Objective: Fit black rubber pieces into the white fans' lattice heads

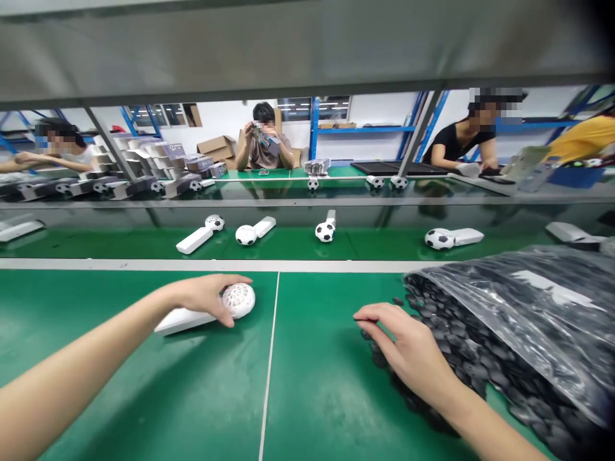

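At the left of the head view, my left hand [204, 298] is closed around a white device with a round latticed head [239, 301]. Its thumb and fingers curve about that head, while the long white handle stretches left, partly under my wrist. My right hand [403, 339] pinches a small black piece [358, 319] between thumb and fingertips. Beneath and beyond this hand spreads a heap of flat black pieces [466, 346], spilling from a clear plastic bag [538, 307] on the green bench [317, 384].
Behind a pale rail [336, 266], a green conveyor [384, 246] carries white devices with football-patterned heads [325, 232]. Several people sit across the line; one [264, 141] holds something up. Stacked boxes [163, 153] stand back left. A grey shelf [288, 51] hangs overhead.
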The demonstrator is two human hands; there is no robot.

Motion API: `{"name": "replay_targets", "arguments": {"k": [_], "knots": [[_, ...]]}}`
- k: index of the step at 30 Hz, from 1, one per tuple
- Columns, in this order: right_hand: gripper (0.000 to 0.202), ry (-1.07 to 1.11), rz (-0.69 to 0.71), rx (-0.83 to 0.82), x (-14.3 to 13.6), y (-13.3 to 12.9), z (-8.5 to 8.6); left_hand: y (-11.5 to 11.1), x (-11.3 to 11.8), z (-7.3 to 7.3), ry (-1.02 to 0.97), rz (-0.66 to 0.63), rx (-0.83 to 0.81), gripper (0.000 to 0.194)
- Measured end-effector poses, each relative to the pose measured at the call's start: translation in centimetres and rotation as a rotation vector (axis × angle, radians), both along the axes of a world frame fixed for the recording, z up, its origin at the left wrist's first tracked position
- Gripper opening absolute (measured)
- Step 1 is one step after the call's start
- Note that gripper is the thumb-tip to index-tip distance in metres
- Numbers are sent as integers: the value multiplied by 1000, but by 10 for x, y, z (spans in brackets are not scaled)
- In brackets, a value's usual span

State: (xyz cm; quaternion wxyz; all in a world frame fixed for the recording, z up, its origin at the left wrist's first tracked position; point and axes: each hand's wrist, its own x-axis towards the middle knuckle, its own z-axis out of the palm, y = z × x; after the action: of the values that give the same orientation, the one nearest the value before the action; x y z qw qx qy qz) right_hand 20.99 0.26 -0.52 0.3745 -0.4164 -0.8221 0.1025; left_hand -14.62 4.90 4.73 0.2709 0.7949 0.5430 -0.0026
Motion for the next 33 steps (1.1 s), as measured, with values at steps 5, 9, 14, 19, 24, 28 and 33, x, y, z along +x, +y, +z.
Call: {"name": "replay_targets", "arguments": {"k": [5,9,14,19,24,28,33], "knots": [[12,4,42,12,-3,1,1,56,12,20,21,88,266,65],[10,32,-40,-4,3,2,1,111,33,13,107,168,422,67],[8,133,-90,-58,10,6,4,146,55,4,237,196,397,50],[6,293,-112,-142,12,11,6,104,99,-5,259,109,322,59],[7,414,-133,-288,13,14,6,28,138,-11,154,-312,224,72],[8,451,-68,-360,15,11,10,4,160,-16,71,-552,478,48],[4,358,-1,-273,12,3,16,-4,176,-34,8,-336,413,58]]}}
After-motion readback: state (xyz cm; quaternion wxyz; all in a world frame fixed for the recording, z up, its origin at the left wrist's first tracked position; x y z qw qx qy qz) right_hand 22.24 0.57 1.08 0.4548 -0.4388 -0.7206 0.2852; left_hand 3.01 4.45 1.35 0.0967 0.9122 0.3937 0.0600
